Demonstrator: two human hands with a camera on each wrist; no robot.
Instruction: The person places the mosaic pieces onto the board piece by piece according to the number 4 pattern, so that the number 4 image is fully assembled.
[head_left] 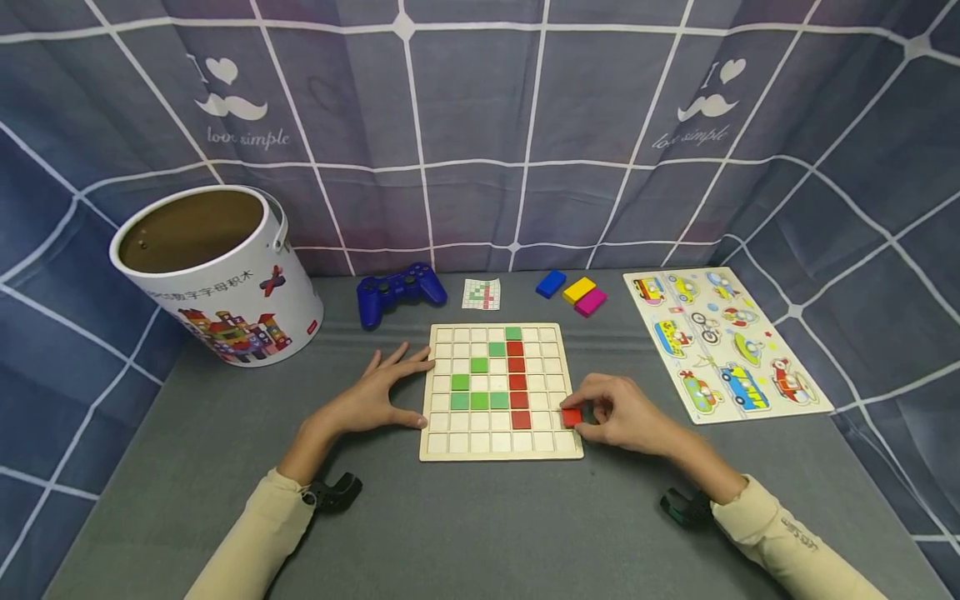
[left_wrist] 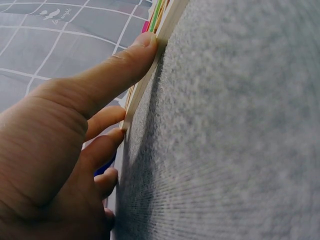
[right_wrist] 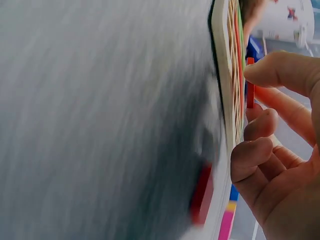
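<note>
A square wooden grid board (head_left: 540, 446) lies flat on the table, with several green tiles (head_left: 479, 365) and a column of several red tiles (head_left: 518, 382) in its cells. My left hand (head_left: 367, 396) rests against the board's left edge, its thumb and fingertips touching the rim. Above the board's right edge, a red tile (head_left: 572, 417) is pinched between thumb and forefinger of my right hand (head_left: 626, 417). The right wrist view shows another red piece (right_wrist: 202, 196) lying on the table beside the board; my hand hides it in the head view.
Behind the board lie a small pattern card (head_left: 481, 294), a blue game controller (head_left: 400, 292), and blue (head_left: 551, 284), yellow (head_left: 578, 290) and magenta (head_left: 590, 302) blocks. A white bucket (head_left: 232, 308) stands at left, a vehicle picture board (head_left: 723, 342) at right.
</note>
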